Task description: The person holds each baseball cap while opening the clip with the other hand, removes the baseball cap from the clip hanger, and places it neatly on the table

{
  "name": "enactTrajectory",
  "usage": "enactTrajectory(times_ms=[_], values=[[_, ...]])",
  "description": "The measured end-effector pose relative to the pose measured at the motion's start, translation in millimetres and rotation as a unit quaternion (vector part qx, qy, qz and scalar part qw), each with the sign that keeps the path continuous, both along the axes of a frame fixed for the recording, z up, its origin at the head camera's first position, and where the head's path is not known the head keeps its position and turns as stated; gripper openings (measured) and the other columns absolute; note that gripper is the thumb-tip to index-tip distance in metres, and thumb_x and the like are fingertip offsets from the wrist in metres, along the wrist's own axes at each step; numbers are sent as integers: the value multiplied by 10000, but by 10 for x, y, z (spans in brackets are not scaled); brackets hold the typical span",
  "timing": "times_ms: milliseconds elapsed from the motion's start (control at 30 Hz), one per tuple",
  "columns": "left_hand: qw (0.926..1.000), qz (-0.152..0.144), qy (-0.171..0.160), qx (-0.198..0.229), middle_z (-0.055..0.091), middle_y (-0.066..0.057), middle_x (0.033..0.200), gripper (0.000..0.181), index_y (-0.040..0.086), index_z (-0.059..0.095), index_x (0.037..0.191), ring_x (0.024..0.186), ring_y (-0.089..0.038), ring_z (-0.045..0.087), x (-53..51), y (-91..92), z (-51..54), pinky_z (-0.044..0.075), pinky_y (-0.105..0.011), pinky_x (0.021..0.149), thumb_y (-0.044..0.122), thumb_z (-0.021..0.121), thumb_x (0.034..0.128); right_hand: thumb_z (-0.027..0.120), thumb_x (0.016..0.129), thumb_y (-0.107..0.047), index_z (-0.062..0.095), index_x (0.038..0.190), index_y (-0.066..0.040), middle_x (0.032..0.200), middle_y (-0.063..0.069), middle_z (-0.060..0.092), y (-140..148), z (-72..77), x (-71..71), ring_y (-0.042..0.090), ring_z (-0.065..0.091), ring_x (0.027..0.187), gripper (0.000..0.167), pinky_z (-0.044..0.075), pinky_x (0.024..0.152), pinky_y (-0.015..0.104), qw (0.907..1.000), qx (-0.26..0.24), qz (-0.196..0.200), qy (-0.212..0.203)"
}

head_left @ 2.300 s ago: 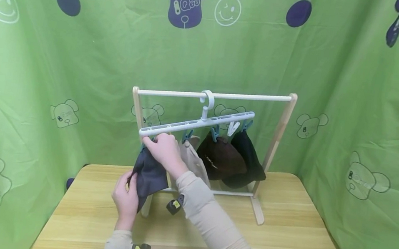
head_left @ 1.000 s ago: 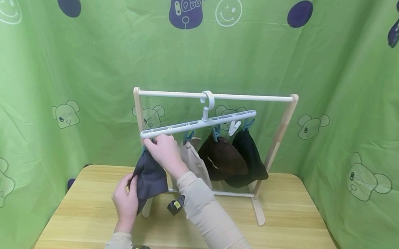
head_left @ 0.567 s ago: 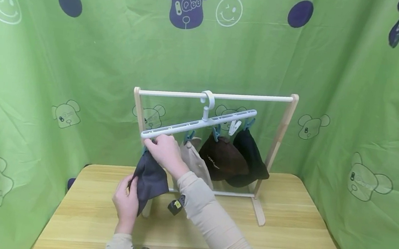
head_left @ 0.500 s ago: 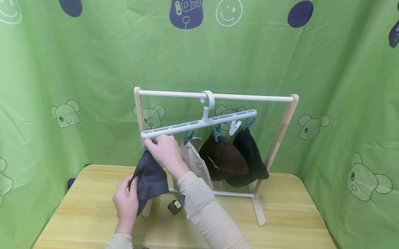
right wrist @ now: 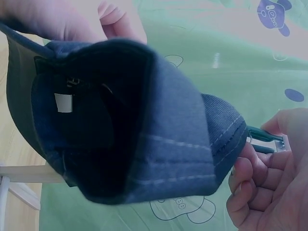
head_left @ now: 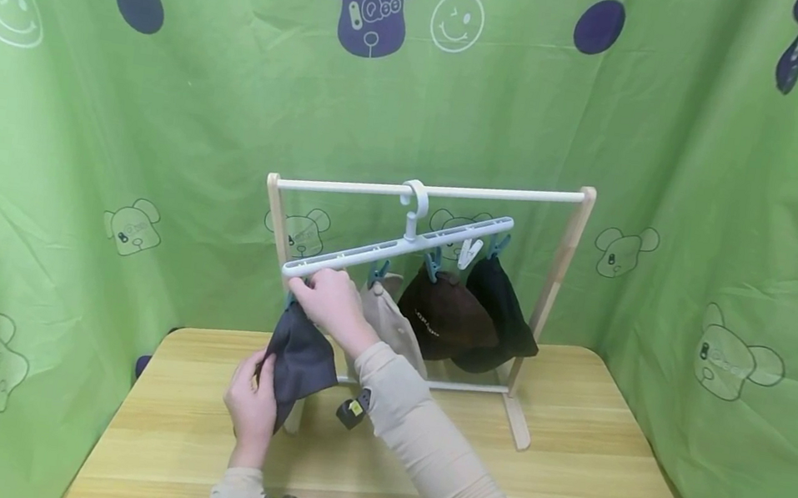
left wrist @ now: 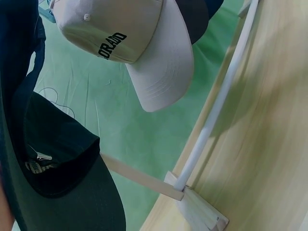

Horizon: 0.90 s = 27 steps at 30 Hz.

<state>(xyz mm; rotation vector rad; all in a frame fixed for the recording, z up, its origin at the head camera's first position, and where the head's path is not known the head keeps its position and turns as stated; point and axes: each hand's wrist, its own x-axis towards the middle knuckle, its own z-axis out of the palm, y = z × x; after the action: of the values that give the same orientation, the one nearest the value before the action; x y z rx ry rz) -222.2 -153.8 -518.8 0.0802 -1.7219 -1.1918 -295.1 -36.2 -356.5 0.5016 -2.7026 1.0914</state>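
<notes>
A dark navy cap point(head_left: 302, 354) hangs below the left end of the pale blue clip hanger point(head_left: 360, 256). My left hand point(head_left: 253, 402) holds the cap by its left edge, thumb in front. At the hanger's end, my right hand point(head_left: 330, 300) pinches a green clothespin point(right wrist: 263, 139) between thumb and fingers; the cap's edge meets this clip. In the right wrist view, the cap's opening point(right wrist: 96, 120) faces the camera, showing a small white label inside. The left wrist view shows the cap's brim point(left wrist: 72, 207) close up; the left hand is mostly outside that view.
Clips on the hanger hold a beige cap point(head_left: 389, 323), a dark brown cap point(head_left: 446, 318) and a black cap point(head_left: 499, 321). A white clip point(head_left: 469, 254) hangs without a cap. The wooden rack point(head_left: 548, 294) stands on a wooden table point(head_left: 566, 473), with green curtain point(head_left: 238, 93) around it.
</notes>
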Motion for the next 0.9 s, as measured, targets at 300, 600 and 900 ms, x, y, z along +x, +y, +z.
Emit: enactTrajectory(times_ms=[300, 600, 900], values=[[10000, 47, 10, -41, 738, -137, 942, 99, 25, 742, 960, 874, -217, 674, 9, -14, -10, 460, -57, 844, 31, 680, 883, 509, 908, -436, 375, 504, -201, 446, -78, 324, 0, -8, 6, 107, 316, 423, 486, 271, 406, 233, 10000, -6, -10, -37], [9999, 63, -122, -48, 729, -172, 948, 95, -11, 726, 951, 888, -135, 664, 45, -12, -7, 457, -53, 863, 36, 684, 880, 510, 911, -438, 416, 507, -193, 433, -73, 397, -2, -26, -11, 102, 376, 407, 482, 292, 399, 227, 9998, -27, 18, -175], [9999, 112, -86, -81, 725, -173, 929, 96, -16, 728, 950, 868, -191, 667, 54, -18, -27, 456, -46, 850, 30, 686, 876, 510, 909, -434, 441, 517, -190, 437, -65, 441, 0, -17, -15, 102, 399, 405, 466, 302, 405, 228, 9998, 26, -11, -212]])
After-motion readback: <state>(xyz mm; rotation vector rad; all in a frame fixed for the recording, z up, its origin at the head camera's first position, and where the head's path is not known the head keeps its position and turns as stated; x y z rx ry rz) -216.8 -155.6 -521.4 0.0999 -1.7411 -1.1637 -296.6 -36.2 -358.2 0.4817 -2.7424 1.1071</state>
